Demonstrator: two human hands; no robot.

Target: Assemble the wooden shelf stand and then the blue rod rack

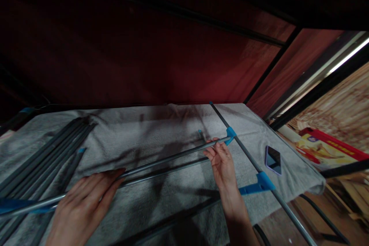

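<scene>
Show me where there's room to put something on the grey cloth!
There's bare grey cloth behind the held tube, between the dark tubes and the small blue tip, and another patch past the phone, right of the crossbar. It's crowded at left, where those dark tubes lie side by side, and around the right hand.

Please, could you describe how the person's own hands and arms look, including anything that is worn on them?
The left hand and right hand are bare, without gloves; I see no rings on the visible fingers. The right forearm shows no sleeve, watch or bracelet. The left forearm is out of frame.
</scene>
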